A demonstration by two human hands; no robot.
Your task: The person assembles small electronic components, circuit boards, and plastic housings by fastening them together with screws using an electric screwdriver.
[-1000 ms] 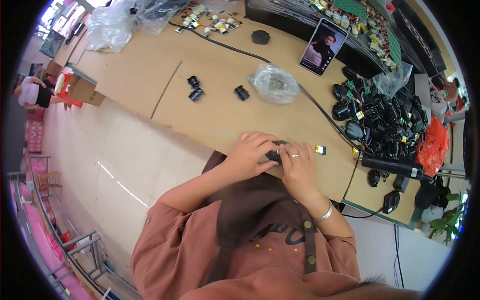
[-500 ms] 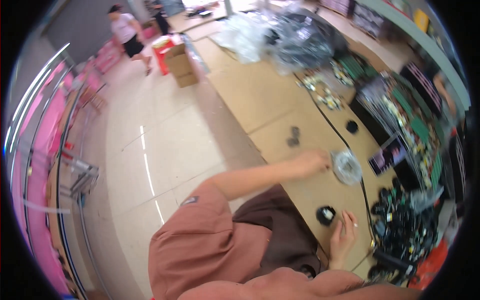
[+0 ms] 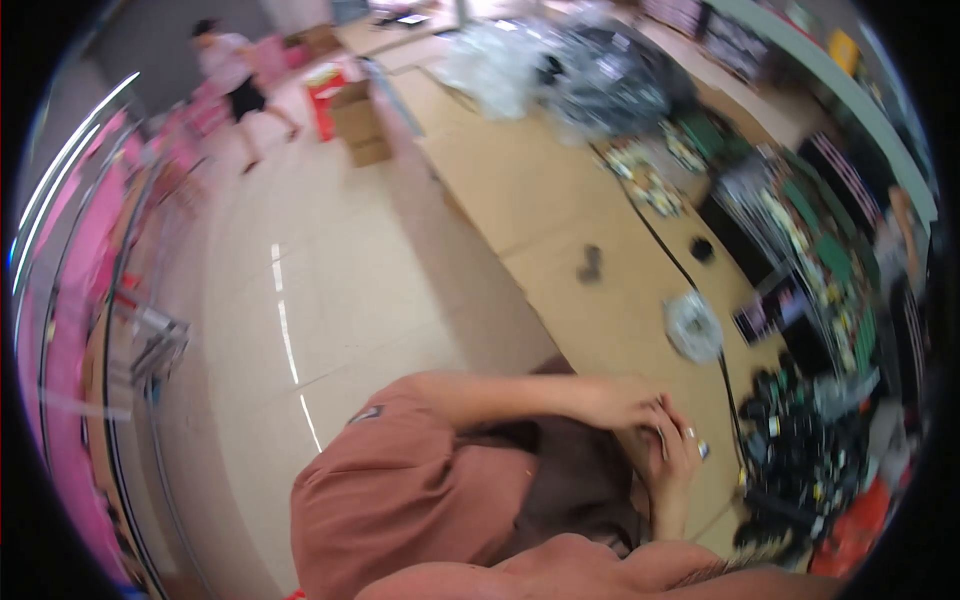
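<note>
My left hand (image 3: 622, 402) reaches across the near end of the brown tabletop (image 3: 540, 210) with its fingers closed, right up against my right hand (image 3: 676, 462). The right hand's fingers are bent, and a ring shows on one. A small pale-and-dark piece (image 3: 703, 450) shows at the right hand's fingertips, too blurred to name. Whatever lies between the two hands is hidden by the fingers. Just beyond them is a round clear plastic bundle (image 3: 693, 327) with a hollow middle.
A black cable (image 3: 665, 245) runs along the table. Small dark parts (image 3: 590, 264) and a round black part (image 3: 702, 249) lie farther off. On the right are a phone (image 3: 770, 308), heaped black parts (image 3: 800, 440) and green circuit boards (image 3: 830, 260). A person (image 3: 235, 75) walks at far left.
My left hand has moved from beside the plastic bundle toward me, to my right hand. The right hand's fingers have curled in. The black part beside it is out of sight. The distant person has moved left.
</note>
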